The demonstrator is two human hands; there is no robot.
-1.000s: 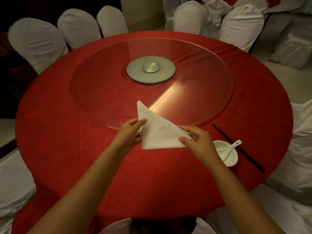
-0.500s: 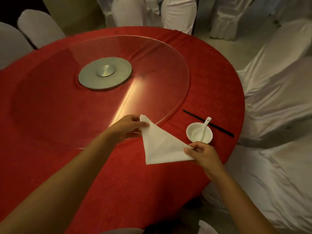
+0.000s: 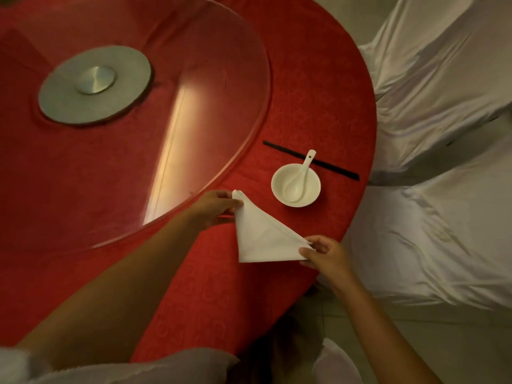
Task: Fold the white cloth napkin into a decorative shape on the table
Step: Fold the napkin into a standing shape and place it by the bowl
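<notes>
The white cloth napkin point(image 3: 261, 233) is folded into a triangle and lies on the red tablecloth point(image 3: 194, 286) near the table's right edge. My left hand point(image 3: 214, 206) pinches its upper corner, close to the rim of the glass turntable. My right hand point(image 3: 324, 252) pinches the lower right corner. The napkin's bottom edge runs flat along the cloth between the two hands.
A white bowl point(image 3: 313, 191) with a white spoon point(image 3: 300, 176) sits just above the napkin. Black chopsticks point(image 3: 332, 169) lie behind it. The glass turntable point(image 3: 207, 79) with a metal hub point(image 3: 95, 84) covers the table's middle. White-covered chairs point(image 3: 443, 134) stand at the right.
The napkin and both hands have shifted rightward along the table, toward the bowl and the table's edge. The view has swung right too. Both hands keep their pinch on the corners.
</notes>
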